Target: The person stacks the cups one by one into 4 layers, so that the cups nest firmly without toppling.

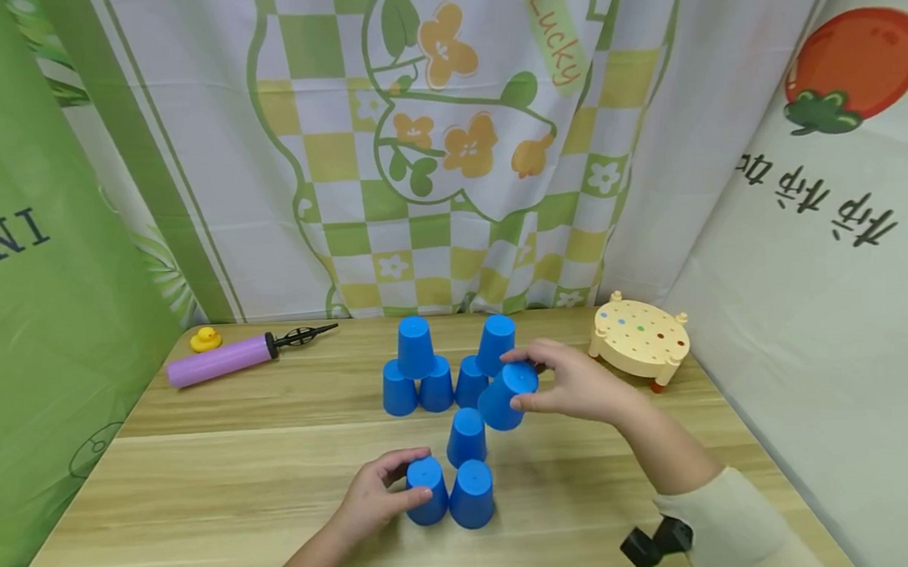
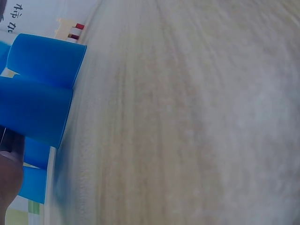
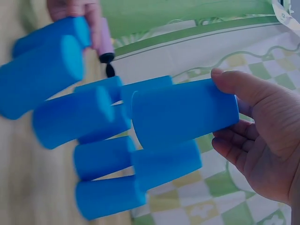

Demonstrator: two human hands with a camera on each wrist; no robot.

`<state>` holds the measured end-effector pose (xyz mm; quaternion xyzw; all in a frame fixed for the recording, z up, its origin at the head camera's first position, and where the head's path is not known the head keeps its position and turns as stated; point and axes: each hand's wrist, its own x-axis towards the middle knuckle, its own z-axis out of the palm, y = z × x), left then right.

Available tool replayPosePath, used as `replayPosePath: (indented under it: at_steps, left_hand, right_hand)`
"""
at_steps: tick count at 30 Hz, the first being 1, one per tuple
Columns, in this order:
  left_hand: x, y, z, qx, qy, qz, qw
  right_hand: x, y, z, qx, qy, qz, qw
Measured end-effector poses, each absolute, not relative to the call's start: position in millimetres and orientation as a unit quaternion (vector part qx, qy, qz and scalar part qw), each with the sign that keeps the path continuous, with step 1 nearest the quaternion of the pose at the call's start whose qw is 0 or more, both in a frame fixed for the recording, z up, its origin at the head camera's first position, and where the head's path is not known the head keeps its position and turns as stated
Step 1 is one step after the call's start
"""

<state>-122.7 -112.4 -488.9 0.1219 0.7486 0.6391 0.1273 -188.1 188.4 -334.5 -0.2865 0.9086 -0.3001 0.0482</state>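
Observation:
Upside-down blue cups stand on the wooden table. My right hand (image 1: 570,384) grips a tilted blue cup (image 3: 183,112) near its narrow closed end, raised in front of the back right stack. My left hand (image 1: 375,495) holds the front left cup (image 1: 427,500) between thumb and fingers; that cup stands on the table. Right beside it is another front cup (image 1: 472,498), with a single cup (image 1: 467,441) just behind. At the back, one cup (image 1: 414,347) sits on a pair, and another top cup (image 1: 496,345) sits on a second pair, partly hidden by the raised cup.
A purple hand pump (image 1: 220,362) with a black nozzle lies at the back left, a yellow rubber duck (image 1: 205,340) behind it. A cream toy stool (image 1: 639,335) with coloured dots stands at the back right. Printed curtains (image 1: 468,258) border the table.

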Motion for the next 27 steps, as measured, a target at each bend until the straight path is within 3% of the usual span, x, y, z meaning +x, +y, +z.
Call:
replayPosePath:
  at_steps: [6,13,27]
  left_hand:
    - [-122.6,-112.2,-489.7,0.122,0.746,0.642,0.124]
    - [-123.2,-112.1,-491.4,0.127,0.749,0.640,0.116]
    - [-124.8,-113.5,-492.7,0.119,0.746,0.644,0.124]
  right_hand:
    - [-211.5,168.8,-310.8,-0.289,0.902,-0.318,0.021]
    - [-238.5,144.3,-295.2,-0.287,0.901,-0.323,0.028]
    - [-278.7,120.6,-310.5,-0.238,0.924,-0.293,0.068]
